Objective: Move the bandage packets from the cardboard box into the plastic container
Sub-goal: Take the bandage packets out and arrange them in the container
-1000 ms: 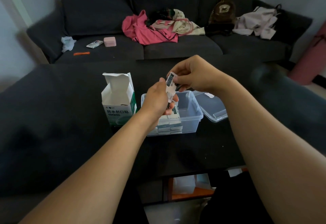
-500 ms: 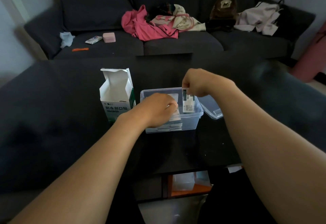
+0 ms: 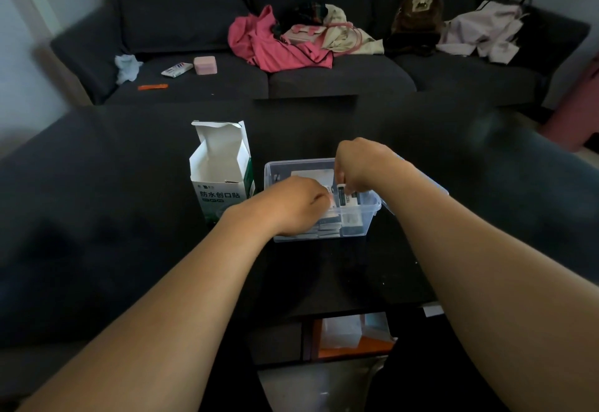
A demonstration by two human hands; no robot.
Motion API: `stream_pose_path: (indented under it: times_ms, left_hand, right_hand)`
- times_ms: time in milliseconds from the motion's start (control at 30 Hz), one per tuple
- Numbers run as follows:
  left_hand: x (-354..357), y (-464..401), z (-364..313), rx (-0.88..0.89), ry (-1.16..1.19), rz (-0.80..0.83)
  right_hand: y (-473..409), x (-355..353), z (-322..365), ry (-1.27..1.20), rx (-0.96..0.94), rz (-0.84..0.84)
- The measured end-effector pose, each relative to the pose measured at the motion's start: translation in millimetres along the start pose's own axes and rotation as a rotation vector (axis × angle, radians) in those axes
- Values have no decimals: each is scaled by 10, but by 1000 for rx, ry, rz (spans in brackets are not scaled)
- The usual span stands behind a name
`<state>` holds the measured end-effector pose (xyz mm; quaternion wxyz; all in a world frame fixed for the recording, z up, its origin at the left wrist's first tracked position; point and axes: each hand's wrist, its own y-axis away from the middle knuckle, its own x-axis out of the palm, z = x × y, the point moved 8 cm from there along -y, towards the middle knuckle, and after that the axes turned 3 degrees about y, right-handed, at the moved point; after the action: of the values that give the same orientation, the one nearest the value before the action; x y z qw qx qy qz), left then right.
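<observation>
A white and green cardboard box (image 3: 221, 171) stands open on the dark table, left of a clear plastic container (image 3: 366, 213). Several bandage packets (image 3: 327, 228) lie stacked in the container. My right hand (image 3: 363, 165) pinches a bandage packet (image 3: 348, 198) upright inside the container's right part. My left hand (image 3: 298, 207) reaches into the container with curled fingers on the stacked packets; its fingertips are hidden, so whether it grips one is unclear.
The container's clear lid (image 3: 434, 184) lies right of the container, mostly behind my right arm. A dark sofa (image 3: 340, 77) behind the table holds pink clothing (image 3: 275, 45), a small pink box (image 3: 205, 65) and other items. A lower shelf (image 3: 350, 337) holds papers.
Both hands came down from above the container into it. My right hand carried the packet lower, and my left hand settled onto the stack.
</observation>
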<state>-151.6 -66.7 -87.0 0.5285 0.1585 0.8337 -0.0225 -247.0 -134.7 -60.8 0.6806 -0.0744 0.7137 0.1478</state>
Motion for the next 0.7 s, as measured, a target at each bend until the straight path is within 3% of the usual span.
stream_pose_path:
  times_ms: [467,700]
  left_hand:
    - [-18,13,-20,14,-26,-21]
    - [-9,-11,-9,35,-41,-39]
  right_hand:
    - [-38,44,-144,-106,156,-46]
    - [-17,76,-159,-34,191,-65]
